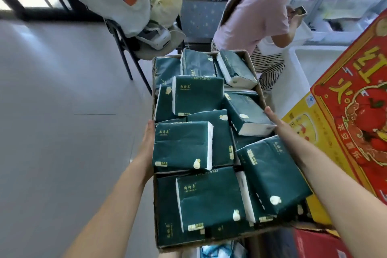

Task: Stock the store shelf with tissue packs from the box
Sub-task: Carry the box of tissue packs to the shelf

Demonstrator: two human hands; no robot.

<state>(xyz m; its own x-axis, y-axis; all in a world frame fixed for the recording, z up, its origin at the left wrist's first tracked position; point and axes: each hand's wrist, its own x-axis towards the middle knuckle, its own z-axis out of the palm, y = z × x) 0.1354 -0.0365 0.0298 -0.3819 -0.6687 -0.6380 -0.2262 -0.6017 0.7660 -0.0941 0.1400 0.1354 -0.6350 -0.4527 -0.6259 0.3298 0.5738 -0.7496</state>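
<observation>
A cardboard box, heaped with dark green tissue packs, is carried between the left hand and right hand. Both press against its sides; whether their fingers curl underneath cannot be told. The box looks full, so stocking seems barely begun.

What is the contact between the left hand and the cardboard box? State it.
Touching. The head view shows the left hand pressed flat against the left wall of the cardboard box, fingers straight, no gap visible.
</observation>
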